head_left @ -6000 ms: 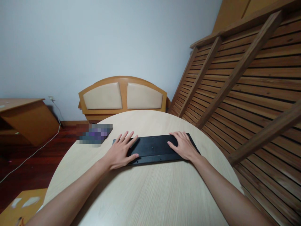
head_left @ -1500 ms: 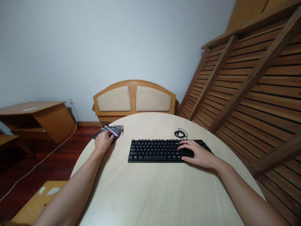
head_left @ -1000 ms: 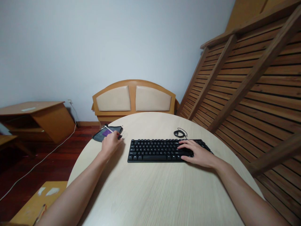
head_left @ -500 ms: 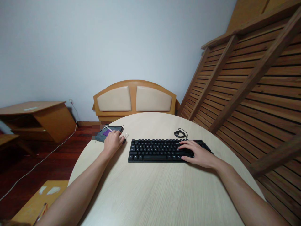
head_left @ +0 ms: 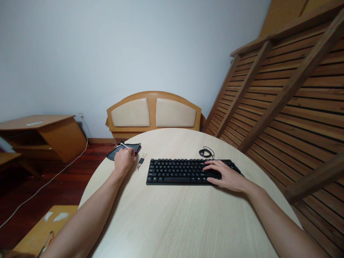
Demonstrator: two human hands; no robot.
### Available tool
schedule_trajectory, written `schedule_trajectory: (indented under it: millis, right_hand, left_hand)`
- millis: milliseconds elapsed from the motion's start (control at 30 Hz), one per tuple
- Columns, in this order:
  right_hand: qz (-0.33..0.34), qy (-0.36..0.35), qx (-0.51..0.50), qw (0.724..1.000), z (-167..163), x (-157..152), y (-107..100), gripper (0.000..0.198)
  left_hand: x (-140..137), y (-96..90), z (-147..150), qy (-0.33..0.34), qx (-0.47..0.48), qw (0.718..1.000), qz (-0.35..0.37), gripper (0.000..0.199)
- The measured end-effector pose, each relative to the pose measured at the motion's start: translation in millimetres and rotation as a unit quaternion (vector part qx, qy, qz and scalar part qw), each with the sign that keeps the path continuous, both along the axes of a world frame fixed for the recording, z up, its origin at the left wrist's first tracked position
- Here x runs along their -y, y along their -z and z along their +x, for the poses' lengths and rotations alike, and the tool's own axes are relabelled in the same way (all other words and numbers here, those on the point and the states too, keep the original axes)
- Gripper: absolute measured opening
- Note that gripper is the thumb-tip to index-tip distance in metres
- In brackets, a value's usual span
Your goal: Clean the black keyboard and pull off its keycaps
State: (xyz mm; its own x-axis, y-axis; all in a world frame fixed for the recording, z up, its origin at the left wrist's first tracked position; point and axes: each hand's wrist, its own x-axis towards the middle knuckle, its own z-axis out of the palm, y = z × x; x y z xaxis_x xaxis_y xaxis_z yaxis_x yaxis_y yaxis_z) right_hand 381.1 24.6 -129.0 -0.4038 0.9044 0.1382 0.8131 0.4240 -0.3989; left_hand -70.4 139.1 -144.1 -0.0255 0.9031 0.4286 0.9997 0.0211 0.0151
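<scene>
Grip of left hand (head_left: 124,158), curled over pouch (head_left: 111,154): can't tell from here; right hand (head_left: 222,174) spread on keyboard (head_left: 174,172), small tool (head_left: 141,161) lying between pouch and keyboard.

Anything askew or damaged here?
The large brown slatted wooden frame slants along the right side, like furniture stood on edge. White patches mar the yellow wooden surface at lower left, perhaps wear. The black rectangular keyboard shows no visible damage.
</scene>
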Motion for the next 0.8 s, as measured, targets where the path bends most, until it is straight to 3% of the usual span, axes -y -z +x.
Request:
schedule_trajectory:
  millis: [267, 467, 800]
  right_hand:
    - [-0.003, -0.002, -0.012, 1.000, -1.0, 0.6, -1.0, 0.044]
    - [-0.003, 0.000, -0.005, 1.000, -0.8, 1.3, -1.0, 0.043]
    - [-0.004, 0.001, -0.001, 1.000, 0.6, 1.5, -0.2, 0.046]
  left_hand:
    - [3.8, -14.2, -6.8, 0.014, -0.007, 0.999, 0.033, 0.041]
    - [11.4, -16.6, 7.6, 0.048, -0.022, 0.998, -0.022, 0.033]
    - [22.7, -17.3, 17.4, -0.028, -0.016, 0.993, -0.109, 0.027]
